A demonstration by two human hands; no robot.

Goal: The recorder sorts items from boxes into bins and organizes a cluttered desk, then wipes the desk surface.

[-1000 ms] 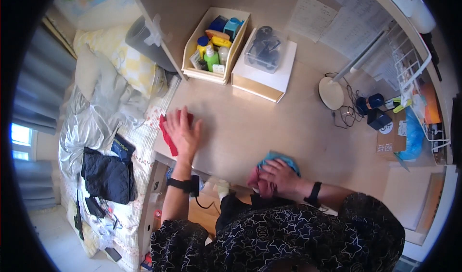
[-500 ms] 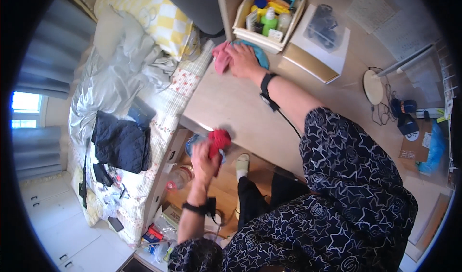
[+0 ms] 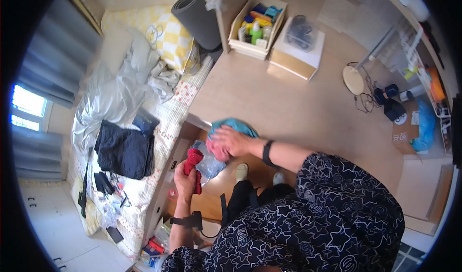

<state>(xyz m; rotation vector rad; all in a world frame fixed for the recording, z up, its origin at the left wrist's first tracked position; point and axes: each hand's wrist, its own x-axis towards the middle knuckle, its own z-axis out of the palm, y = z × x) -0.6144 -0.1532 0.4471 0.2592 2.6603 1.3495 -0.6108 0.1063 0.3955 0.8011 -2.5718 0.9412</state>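
Landmark: the pale wooden desk top (image 3: 298, 108); every place below is told from its front-left corner.
Left hand (image 3: 185, 176): below that corner and off the desk, over the gap beside the bed; closed in a fist around a red rolled cloth (image 3: 193, 162).
Red cloth axis: roughly upright, one end sticking up out of the fist toward the corner, the other hanging below it.
Clear plastic bag (image 3: 210, 162): just right of the red cloth, under the desk edge.
Right hand (image 3: 231, 141): at the corner itself, fingers spread flat, pressing down on a teal and pink bundle of soft cloths (image 3: 230, 126).
Key relation: the bundle lies up and right of the left hand; the right hand is already on it, the left hand near but apart.
Right arm pose: forearm reaches leftward across the body, black wristband (image 3: 266, 152) showing.
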